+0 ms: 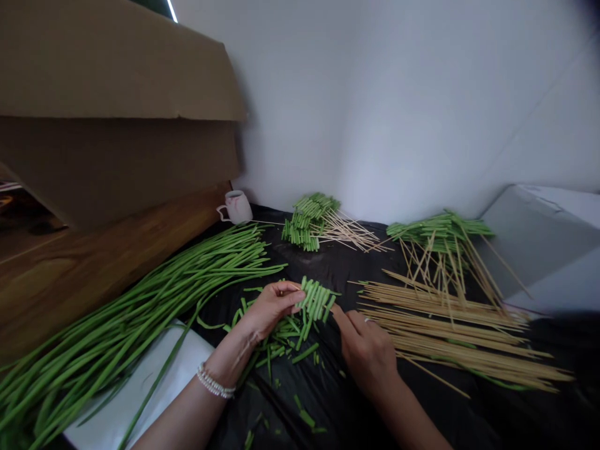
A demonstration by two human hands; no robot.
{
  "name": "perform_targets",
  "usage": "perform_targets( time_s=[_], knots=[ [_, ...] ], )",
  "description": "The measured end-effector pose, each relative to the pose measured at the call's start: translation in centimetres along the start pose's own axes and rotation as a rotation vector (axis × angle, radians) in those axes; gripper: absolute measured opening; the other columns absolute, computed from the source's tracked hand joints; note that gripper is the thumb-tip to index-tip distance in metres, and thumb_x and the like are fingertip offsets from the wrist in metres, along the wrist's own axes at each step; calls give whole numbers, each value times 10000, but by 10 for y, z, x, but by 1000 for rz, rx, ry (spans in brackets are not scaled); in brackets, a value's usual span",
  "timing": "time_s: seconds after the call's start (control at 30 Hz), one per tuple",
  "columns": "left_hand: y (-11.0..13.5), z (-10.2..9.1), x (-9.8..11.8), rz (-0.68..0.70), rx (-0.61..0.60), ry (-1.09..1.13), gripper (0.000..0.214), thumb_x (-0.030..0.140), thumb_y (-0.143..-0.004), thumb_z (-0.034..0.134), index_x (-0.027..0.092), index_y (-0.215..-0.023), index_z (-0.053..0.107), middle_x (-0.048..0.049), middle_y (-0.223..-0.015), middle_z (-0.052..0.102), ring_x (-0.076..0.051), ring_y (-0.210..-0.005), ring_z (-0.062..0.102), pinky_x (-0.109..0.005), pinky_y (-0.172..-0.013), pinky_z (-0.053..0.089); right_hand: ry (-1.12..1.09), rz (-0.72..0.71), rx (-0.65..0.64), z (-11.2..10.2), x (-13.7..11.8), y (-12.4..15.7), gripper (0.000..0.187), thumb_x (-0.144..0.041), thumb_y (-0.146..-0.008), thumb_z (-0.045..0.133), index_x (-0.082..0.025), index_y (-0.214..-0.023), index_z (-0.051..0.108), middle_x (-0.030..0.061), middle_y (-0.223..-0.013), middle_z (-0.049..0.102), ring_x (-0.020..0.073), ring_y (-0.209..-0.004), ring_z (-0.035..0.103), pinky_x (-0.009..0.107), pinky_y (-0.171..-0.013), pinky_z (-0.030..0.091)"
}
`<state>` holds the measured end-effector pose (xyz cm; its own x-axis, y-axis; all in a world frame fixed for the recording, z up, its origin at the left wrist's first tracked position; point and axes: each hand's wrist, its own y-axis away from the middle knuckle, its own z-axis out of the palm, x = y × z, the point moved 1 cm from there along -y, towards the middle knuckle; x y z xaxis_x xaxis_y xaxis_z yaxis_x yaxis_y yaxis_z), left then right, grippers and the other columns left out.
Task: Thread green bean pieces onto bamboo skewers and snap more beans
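Observation:
My left hand (280, 304) is closed, thumb and fingers pinching the left end of a row of cut green stalk pieces (317, 301), which look like garlic scapes. The pieces sit side by side like those on the finished skewers. At the row's right end is my right hand (368, 350), fingers curled and index fingertip against the last piece; the skewer itself is mostly hidden. Below lie loose cut pieces (285, 334) on black plastic sheeting (337, 409). Long uncut green stalks (154, 294) spread out at the left.
Bare bamboo skewers (450, 337) lie at the right. Behind are two piles of loaded skewers, a middle pile (309, 219) and a right pile (435, 231). A white mug (239, 207) stands near the wall, beside a large cardboard box (122, 162). A white box (553, 244) stands far right.

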<state>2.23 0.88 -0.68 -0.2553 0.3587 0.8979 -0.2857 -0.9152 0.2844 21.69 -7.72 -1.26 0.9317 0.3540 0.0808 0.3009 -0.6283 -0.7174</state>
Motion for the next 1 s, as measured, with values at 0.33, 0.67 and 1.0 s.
perform_targets(
  time_s=[0.33,0.67,1.0],
  knots=[
    [-8,-22,19,236,172,-1,318,366,-661,797,181,-911,726,-6,-787,680,-89,-663,585,-203,-638,459,5,65,10,2,27,3,314,-97,-907,427,-145,-1132,642,26,-776,665,119,-620,551,255,-607,363],
    [-15,-48,15,508,178,-1310,164,230,-810,602,202,-892,741,-65,-968,725,-239,-958,609,-373,-922,408,-45,149,161,2,35,3,250,-201,-875,601,-170,-1119,649,28,-882,720,119,-691,633,226,-663,406],
    [-8,-35,8,466,172,-1583,316,414,-815,632,258,-1084,693,-83,-1068,663,-292,-1080,531,-405,-877,381,-18,120,145,2,30,3,219,-185,-873,603,-172,-1076,684,15,-836,711,112,-705,640,221,-664,398]
  ],
)
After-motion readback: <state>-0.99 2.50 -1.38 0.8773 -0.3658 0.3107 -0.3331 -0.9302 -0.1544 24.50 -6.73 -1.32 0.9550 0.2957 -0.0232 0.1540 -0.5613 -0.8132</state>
